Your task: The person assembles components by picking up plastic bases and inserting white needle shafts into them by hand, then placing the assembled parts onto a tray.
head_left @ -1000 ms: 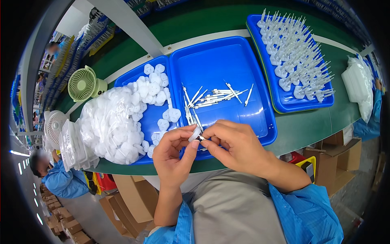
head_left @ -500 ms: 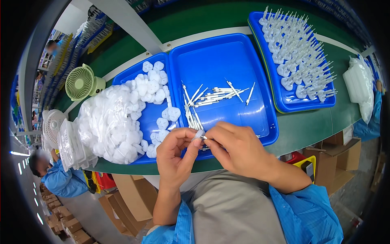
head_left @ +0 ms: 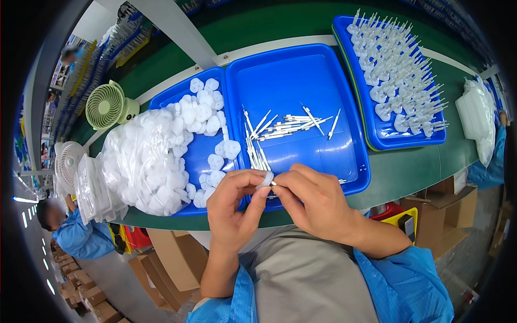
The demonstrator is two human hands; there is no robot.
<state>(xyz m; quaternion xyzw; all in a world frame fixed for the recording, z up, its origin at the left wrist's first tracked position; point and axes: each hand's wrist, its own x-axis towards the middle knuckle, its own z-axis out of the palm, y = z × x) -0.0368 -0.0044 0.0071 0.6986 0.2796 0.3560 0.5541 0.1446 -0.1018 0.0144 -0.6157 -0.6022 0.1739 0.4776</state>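
Observation:
Near the front edge of the middle blue tray (head_left: 285, 64), my two hands meet. Pinched between the thumb and fingers of my left hand (head_left: 232, 207) is a small translucent white plastic piece (head_left: 267, 178). My right hand (head_left: 320, 202) is closed on a thin white stick (head_left: 273, 183), whose tip touches that piece; its fingers cover most of the stick. More thin white sticks (head_left: 291, 127) with dark tips lie loosely in the middle tray. White flower-shaped plastic pieces (head_left: 202, 113) fill much of the left blue tray (head_left: 207, 144), many inside a clear bag (head_left: 132, 153).
On the right, a blue tray (head_left: 388, 144) holds rows of white pieces with upright sticks (head_left: 393, 75). A green fan (head_left: 105, 105) and a white fan (head_left: 70, 161) stand at left. Cardboard boxes (head_left: 177, 258) sit below the table edge. Another person in blue (head_left: 83, 237) is at far left.
The translucent piece has tilted a little between my left fingers and shows more of its side. Both hands stay in nearly the same place.

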